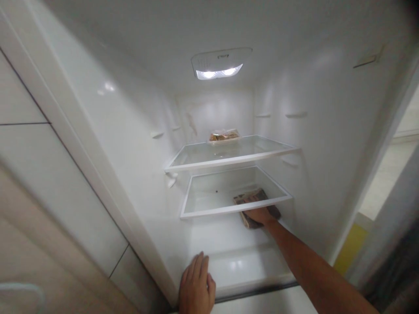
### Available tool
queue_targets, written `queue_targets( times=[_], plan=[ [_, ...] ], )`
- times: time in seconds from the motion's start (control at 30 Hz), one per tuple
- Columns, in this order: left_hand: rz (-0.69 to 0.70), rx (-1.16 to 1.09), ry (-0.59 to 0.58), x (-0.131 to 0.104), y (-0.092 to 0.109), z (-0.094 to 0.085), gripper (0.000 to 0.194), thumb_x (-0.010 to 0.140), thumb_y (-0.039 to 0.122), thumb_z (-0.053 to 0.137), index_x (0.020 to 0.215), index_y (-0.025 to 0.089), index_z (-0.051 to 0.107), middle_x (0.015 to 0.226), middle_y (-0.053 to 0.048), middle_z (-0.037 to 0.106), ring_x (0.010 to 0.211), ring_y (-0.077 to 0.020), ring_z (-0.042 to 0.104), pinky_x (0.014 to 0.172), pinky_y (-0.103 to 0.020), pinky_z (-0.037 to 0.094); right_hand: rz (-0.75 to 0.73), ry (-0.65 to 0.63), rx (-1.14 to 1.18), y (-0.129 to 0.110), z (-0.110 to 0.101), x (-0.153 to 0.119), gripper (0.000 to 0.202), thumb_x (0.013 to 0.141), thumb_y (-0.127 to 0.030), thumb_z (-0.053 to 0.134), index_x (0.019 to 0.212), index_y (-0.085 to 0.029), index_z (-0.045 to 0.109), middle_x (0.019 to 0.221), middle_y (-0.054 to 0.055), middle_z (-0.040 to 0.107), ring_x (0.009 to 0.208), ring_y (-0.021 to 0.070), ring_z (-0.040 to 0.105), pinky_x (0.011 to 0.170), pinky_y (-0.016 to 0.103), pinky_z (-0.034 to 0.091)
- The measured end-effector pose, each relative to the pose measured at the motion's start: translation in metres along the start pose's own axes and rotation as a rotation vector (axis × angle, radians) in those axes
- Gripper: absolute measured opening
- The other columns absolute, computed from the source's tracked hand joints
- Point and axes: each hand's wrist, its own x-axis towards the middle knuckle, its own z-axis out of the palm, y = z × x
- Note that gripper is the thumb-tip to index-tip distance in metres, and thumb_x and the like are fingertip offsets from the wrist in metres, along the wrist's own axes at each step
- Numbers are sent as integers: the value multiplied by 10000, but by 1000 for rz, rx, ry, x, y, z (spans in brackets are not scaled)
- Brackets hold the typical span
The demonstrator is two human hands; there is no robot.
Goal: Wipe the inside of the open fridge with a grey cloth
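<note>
The fridge stands open and is almost bare inside. The person's right hand [259,215] reaches deep under the lower glass shelf [229,211] and presses a dark patterned cloth [252,200] flat against the surface below it, near the right wall [314,144] of the fridge. The fingers lie spread on the cloth, not closed around it; part of the cloth shows through the glass above. The left hand [196,285] rests with open palm and fingers together on the front left corner of the fridge floor [242,266], holding nothing, as if for support.

It seems to me the wiping is somewhere in the middle. The floor at the front looks glossy and without marks. On the back wall [209,117], above the upper shelf [229,155], there is a reddish smear [191,124], so that part looks not yet cleaned. A small clear box of food [224,136] sits at the back edge of the upper shelf. A tiny dark spot [216,191] shows on the lower glass shelf. The lamp [220,65] in the ceiling is lit.
</note>
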Motion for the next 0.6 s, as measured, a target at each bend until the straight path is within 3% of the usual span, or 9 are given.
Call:
queue_targets(
  times=[0.17,0.37,0.5,0.6],
  plan=[
    [2,33,9,3,2,-5,401,821,156,510,1202,148,637,1202,-93,737,1088,-231,687,892,-371,564,34,-181,-18,0,-18,-52,586,934,-468,445,1475,-245,472,1577,130,424,1453,334,356,1166,587,241],
    [1,52,42,4,3,-7,412,858,216,545,1251,108,608,1218,-112,729,1113,-243,675,947,-393,534,-2,-264,-29,-15,-41,-120,610,931,-510,398,1501,-295,434,1611,70,381,1490,322,300,1206,558,185],
    [1,-47,94,5,0,-11,416,892,243,538,1290,127,577,1240,-105,719,1142,-230,663,974,-393,535,-92,-266,40,-45,-46,-156,611,932,-539,386,1497,-312,438,1610,69,382,1497,352,281,1204,596,178],
    [-47,-198,125,7,1,-20,405,920,210,480,1318,164,548,1253,-90,710,1165,-198,651,955,-358,555,-162,-254,115,-87,-44,-173,632,922,-577,410,1500,-324,427,1623,74,354,1507,378,249,1202,650,142]
  ],
)
